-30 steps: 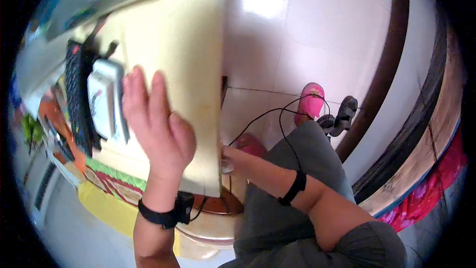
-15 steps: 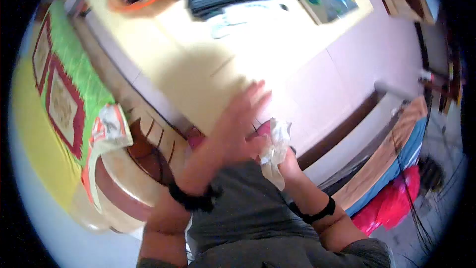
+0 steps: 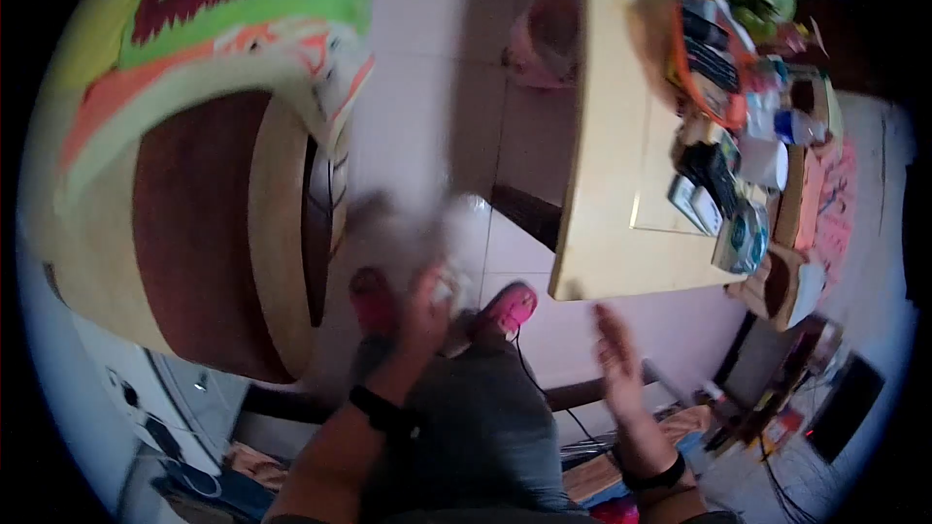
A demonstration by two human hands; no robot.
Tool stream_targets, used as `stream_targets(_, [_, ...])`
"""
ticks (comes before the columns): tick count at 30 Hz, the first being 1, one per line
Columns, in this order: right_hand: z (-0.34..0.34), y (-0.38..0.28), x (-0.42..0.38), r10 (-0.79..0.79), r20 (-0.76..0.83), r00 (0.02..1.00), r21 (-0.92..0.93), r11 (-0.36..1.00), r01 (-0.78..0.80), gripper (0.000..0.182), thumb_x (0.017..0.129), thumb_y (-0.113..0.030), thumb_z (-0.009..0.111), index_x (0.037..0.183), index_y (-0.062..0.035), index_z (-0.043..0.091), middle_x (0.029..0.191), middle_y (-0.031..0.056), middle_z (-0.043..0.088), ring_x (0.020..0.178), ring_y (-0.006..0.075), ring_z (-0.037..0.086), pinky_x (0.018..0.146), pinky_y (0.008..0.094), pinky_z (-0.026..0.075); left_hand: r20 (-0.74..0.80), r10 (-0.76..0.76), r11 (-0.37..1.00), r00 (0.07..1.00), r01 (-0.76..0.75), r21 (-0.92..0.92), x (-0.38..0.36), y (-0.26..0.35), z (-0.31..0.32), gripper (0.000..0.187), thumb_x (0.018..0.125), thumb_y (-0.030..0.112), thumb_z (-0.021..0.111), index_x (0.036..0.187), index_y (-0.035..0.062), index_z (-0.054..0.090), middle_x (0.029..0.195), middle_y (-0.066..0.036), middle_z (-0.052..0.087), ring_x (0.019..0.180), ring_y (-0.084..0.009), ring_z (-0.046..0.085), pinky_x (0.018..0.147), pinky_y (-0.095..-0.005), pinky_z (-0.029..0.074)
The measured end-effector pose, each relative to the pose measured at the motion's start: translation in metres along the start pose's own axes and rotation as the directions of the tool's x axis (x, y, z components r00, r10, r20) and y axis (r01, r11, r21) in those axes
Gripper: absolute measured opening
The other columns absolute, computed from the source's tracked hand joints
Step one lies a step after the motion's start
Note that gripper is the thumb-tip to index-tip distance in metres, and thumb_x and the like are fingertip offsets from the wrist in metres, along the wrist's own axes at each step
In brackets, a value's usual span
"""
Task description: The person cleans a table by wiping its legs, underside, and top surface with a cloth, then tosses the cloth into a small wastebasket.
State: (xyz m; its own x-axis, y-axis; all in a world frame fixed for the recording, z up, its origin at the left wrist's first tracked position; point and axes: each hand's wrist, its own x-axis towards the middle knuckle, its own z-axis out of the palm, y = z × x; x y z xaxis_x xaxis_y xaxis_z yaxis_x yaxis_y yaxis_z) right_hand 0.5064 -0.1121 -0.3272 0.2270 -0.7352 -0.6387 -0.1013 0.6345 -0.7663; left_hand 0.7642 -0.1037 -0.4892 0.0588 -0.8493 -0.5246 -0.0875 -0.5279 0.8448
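Note:
My left hand (image 3: 427, 306) is low over the floor in front of my legs, between the pink slippers. Its fingers are closed on a crumpled whitish wrapper (image 3: 445, 283), blurred by motion. A black band circles that wrist. My right hand (image 3: 618, 359) is raised near the front corner of the wooden table (image 3: 607, 184), fingers stretched out and nothing in them. It also wears a black band. One pink slipper (image 3: 510, 308) shows clearly at my feet.
An orange basket (image 3: 682, 49) of remotes, a white cup (image 3: 763, 163) and a clear-and-green pack (image 3: 744, 237) stand on the table. A pink bin (image 3: 546, 39) is on the floor beyond. A curved sofa arm (image 3: 199, 223) is at left.
The view has turned toward the floor left of the table. The wrapper, earlier between both hands, is now in my left hand, lower down. My right hand has moved apart to the right.

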Motion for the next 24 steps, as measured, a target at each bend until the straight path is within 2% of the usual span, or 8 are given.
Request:
stream_targets(2, [-0.042, -0.003, 0.024, -0.328, -0.315, 0.891, -0.610, 0.789, 0.075, 0.046, 0.093, -0.014, 0.043, 0.133, 0.0027, 0.030, 0.138, 0.0169, 0.034, 0.131, 0.0256, 0.027, 0.107, 0.0394, 0.021, -0.303, 0.069, 0.996, 0.951, -0.049, 0.075, 0.031, -0.015, -0.005, 0.037, 0.077, -0.001, 0.054, 0.114, 0.0016, 0.051, 0.109, -0.015, 0.054, 0.103, -0.0269, 0.053, 0.091, -0.0340, 0.040])
stream_targets(6, [-0.121, 0.004, 0.077, -0.537, -0.122, 0.835, -0.959, 0.280, 0.040, 0.048, 0.092, -0.021, 0.040, 0.134, 0.0018, 0.031, 0.139, 0.0219, 0.029, 0.132, 0.0333, 0.024, 0.108, 0.0433, 0.020, -0.297, 0.131, 0.951, 0.946, -0.205, -0.233, 0.071, -0.014, 0.051, 0.030, 0.085, 0.003, 0.055, 0.114, 0.0012, 0.050, 0.110, -0.012, 0.056, 0.102, -0.0183, 0.053, 0.087, -0.0282, 0.042])
stream_targets(9, [-0.163, 0.015, 0.099, -0.523, 0.068, 0.849, -0.967, 0.174, 0.185, 0.050, 0.092, -0.014, 0.035, 0.137, 0.0035, 0.023, 0.146, 0.0195, 0.013, 0.136, 0.0302, 0.013, 0.110, 0.0403, 0.011, 0.146, 0.061, 0.647, 0.987, 0.072, -0.759, 0.082, 0.015, 0.116, 0.037, 0.085, -0.003, 0.047, 0.121, 0.0058, 0.049, 0.112, -0.010, 0.055, 0.097, -0.0122, 0.052, 0.081, -0.0249, 0.044])
stream_targets(12, [-0.156, 0.011, 0.106, -0.508, 0.140, 0.850, -0.969, 0.106, 0.223, 0.051, 0.091, -0.013, 0.032, 0.138, 0.0037, 0.019, 0.147, 0.0203, 0.005, 0.137, 0.0314, 0.008, 0.111, 0.0404, 0.009, 0.085, 0.507, 0.814, 0.858, -0.444, -0.376, 0.088, 0.015, 0.169, 0.049, 0.083, 0.013, 0.050, 0.131, 0.0155, 0.042, 0.140, -0.009, 0.035, 0.134, -0.0349, 0.022, 0.105, -0.0587, 0.004])
stream_targets(17, [-0.157, 0.013, 0.106, -0.527, 0.098, 0.844, -0.987, 0.055, 0.150, 0.054, 0.092, -0.024, 0.032, 0.136, 0.0064, 0.025, 0.143, 0.0273, 0.016, 0.134, 0.0402, 0.015, 0.109, 0.0454, 0.013, 0.305, 0.075, 0.933, 0.949, -0.175, 0.315, 0.133, -0.034, 0.209, 0.050, 0.087, 0.021, 0.043, 0.137, 0.0187, 0.035, 0.145, -0.003, 0.029, 0.135, -0.0330, 0.019, 0.103, -0.0601, 0.007])
stream_targets(18, [-0.159, 0.014, 0.107, -0.534, 0.102, 0.839, -0.986, 0.057, 0.156, 0.055, 0.092, -0.028, 0.030, 0.136, 0.0062, 0.024, 0.143, 0.0277, 0.015, 0.134, 0.0409, 0.015, 0.108, 0.0475, 0.012, 0.188, 0.046, 0.426, 0.981, -0.190, 0.885, 0.138, -0.077, 0.233, 0.051, 0.089, 0.020, 0.039, 0.139, 0.0202, 0.030, 0.145, -0.001, 0.028, 0.136, -0.0317, 0.016, 0.103, -0.0594, 0.009])
stream_targets(19, [-0.161, 0.015, 0.107, -0.528, 0.096, 0.844, -0.988, 0.049, 0.143, 0.056, 0.092, -0.029, 0.030, 0.136, 0.0061, 0.024, 0.143, 0.0284, 0.015, 0.134, 0.0414, 0.015, 0.108, 0.0484, 0.012, -0.043, 0.150, 0.965, 0.988, -0.137, 0.224, 0.156, -0.132, 0.247, 0.051, 0.091, 0.020, 0.035, 0.141, 0.0188, 0.025, 0.146, -0.002, 0.026, 0.137, -0.0312, 0.014, 0.102, -0.0593, 0.011])
stream_targets(24, [-0.177, 0.016, 0.098, -0.504, 0.100, 0.858, -0.991, 0.023, 0.129, 0.059, 0.092, -0.033, 0.030, 0.137, 0.0044, 0.023, 0.142, 0.0307, 0.014, 0.132, 0.0441, 0.016, 0.107, 0.0511, 0.013, 0.070, -0.140, 0.966, 0.988, 0.120, 0.229, 0.221, -0.228, 0.230, 0.052, 0.090, 0.021, 0.037, 0.140, 0.0123, 0.025, 0.148, -0.009, 0.015, 0.133, -0.0403, 0.015, 0.096, -0.0614, 0.027])
